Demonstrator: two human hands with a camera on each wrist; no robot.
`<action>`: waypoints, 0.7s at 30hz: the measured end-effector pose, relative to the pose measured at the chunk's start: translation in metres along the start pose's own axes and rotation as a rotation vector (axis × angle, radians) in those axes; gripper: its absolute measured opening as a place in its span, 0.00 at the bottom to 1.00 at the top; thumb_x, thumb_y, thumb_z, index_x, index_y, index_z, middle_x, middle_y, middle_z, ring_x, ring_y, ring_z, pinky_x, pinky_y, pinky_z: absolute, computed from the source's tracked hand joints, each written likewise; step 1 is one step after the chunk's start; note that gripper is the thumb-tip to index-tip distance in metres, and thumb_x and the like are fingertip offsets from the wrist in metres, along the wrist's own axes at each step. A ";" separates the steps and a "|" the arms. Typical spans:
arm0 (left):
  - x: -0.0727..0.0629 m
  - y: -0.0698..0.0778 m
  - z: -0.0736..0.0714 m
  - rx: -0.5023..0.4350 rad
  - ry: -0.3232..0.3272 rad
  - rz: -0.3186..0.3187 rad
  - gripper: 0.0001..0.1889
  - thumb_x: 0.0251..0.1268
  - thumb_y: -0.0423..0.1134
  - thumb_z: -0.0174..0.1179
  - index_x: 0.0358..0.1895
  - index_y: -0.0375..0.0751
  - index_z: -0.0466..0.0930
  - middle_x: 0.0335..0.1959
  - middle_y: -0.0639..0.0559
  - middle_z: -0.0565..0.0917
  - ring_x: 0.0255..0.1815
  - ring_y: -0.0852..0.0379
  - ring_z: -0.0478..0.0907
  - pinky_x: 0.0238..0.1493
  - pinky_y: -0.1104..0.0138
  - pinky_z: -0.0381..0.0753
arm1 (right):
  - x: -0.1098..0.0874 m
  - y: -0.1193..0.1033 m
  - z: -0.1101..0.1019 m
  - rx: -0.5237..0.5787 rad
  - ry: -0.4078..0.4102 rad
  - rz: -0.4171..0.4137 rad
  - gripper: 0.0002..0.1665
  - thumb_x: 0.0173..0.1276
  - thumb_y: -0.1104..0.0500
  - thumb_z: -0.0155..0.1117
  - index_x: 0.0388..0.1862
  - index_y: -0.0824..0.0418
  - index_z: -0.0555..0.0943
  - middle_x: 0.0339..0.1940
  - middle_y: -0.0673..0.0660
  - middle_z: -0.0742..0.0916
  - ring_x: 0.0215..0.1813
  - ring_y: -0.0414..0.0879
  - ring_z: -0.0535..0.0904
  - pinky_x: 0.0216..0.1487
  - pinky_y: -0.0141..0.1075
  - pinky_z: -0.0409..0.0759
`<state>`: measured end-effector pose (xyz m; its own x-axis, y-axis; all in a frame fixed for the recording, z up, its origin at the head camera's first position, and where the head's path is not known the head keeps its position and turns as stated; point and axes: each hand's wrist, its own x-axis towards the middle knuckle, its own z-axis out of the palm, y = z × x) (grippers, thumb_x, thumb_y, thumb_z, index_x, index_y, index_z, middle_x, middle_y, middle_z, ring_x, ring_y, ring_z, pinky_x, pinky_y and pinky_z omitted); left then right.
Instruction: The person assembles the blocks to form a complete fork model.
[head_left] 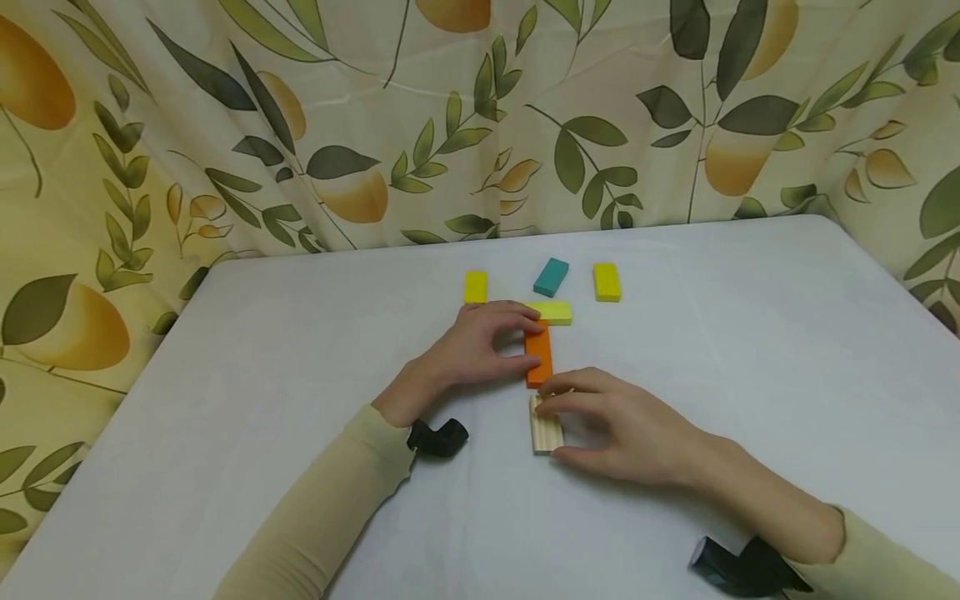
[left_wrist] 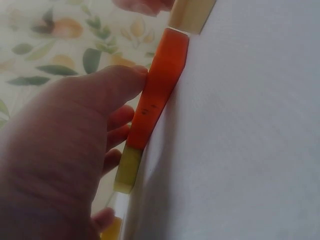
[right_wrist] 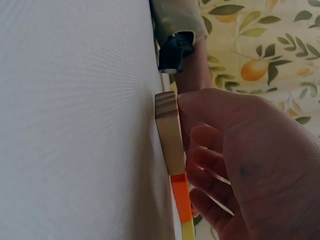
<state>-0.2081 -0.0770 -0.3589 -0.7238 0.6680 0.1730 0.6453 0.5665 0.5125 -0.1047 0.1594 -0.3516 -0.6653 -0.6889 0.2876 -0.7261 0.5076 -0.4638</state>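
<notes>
An orange block [head_left: 538, 358] lies lengthwise on the white table. My left hand [head_left: 487, 342] holds it with curved fingers, the thumb near its middle and a fingertip at its far end, beside the light yellow block [head_left: 557, 313]. That yellow block lies crosswise against the orange one's far end. Closer to me, a plain wooden block [head_left: 547, 433] with grooves is in line with the orange block, a small gap apart. My right hand [head_left: 626, 429] grips the wooden block, thumb at its near end and fingers toward its far end. In the right wrist view the wooden block [right_wrist: 171, 140] sits flat.
Farther back lie a yellow block [head_left: 476, 287] behind my left hand, a teal block [head_left: 551, 277] set at a slant, and another yellow block [head_left: 607, 282] to the right. A patterned curtain [head_left: 450, 125] hangs behind the white table [head_left: 750, 350].
</notes>
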 end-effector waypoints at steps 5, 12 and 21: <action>0.000 0.000 0.000 -0.003 -0.003 -0.008 0.21 0.65 0.49 0.68 0.59 0.50 0.84 0.65 0.58 0.78 0.70 0.61 0.67 0.67 0.57 0.57 | 0.000 0.001 0.001 -0.010 0.003 -0.026 0.24 0.55 0.54 0.81 0.52 0.51 0.87 0.60 0.45 0.82 0.63 0.42 0.75 0.61 0.44 0.76; 0.001 -0.002 0.002 -0.001 0.002 0.004 0.21 0.65 0.50 0.68 0.59 0.50 0.85 0.64 0.59 0.79 0.69 0.62 0.67 0.66 0.58 0.58 | -0.001 0.003 0.003 -0.034 0.024 -0.062 0.22 0.55 0.55 0.81 0.50 0.51 0.88 0.59 0.45 0.83 0.61 0.43 0.76 0.61 0.40 0.75; 0.000 -0.002 0.001 0.012 0.002 -0.008 0.20 0.65 0.51 0.68 0.59 0.51 0.85 0.64 0.59 0.78 0.69 0.62 0.67 0.65 0.56 0.58 | 0.001 0.004 0.003 -0.044 0.024 -0.077 0.22 0.57 0.55 0.80 0.52 0.52 0.88 0.59 0.45 0.83 0.61 0.43 0.76 0.60 0.43 0.76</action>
<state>-0.2091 -0.0771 -0.3604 -0.7294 0.6626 0.1704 0.6425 0.5779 0.5033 -0.1080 0.1594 -0.3554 -0.6105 -0.7149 0.3410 -0.7821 0.4762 -0.4019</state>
